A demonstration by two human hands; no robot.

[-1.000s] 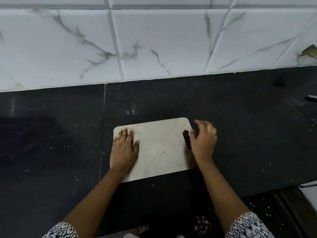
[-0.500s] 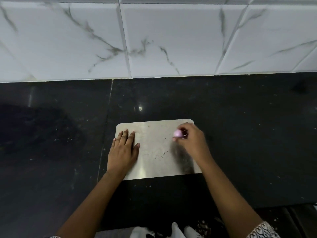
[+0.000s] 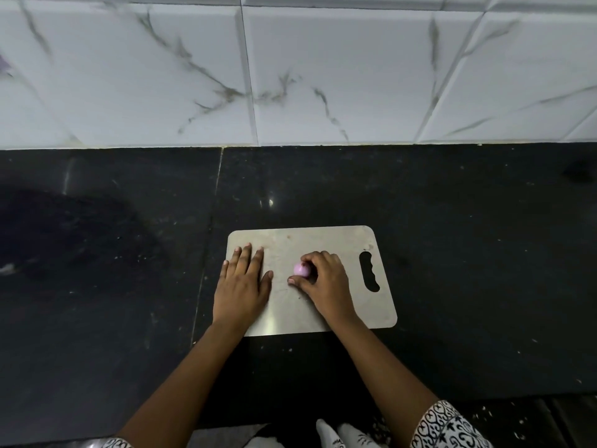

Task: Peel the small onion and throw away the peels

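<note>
One view only, head cam. Right hand (image 3: 326, 282) has fingers curled tight on the small onion (image 3: 302, 269), holding it on the cutting board (image 3: 326, 240) near mid-board. Left hand (image 3: 242, 282) lies flat on board's left edge, fingers together, gripping nothing. Step: onion just set down, peeling not begun; next prob. needs a fingertip pinch at the skin. Count: 1 onion, 1 board, 2 hands; no peels or bin visible.

Single head-worn wide-angle view, looking forward and steeply down from above the person's forearms. The dark worktop (image 3: 452, 253) fills the middle band, the cutting board (image 3: 323, 240) sits near centre at close range, and the marbled tile wall (image 3: 323, 76) crosses the top.
</note>
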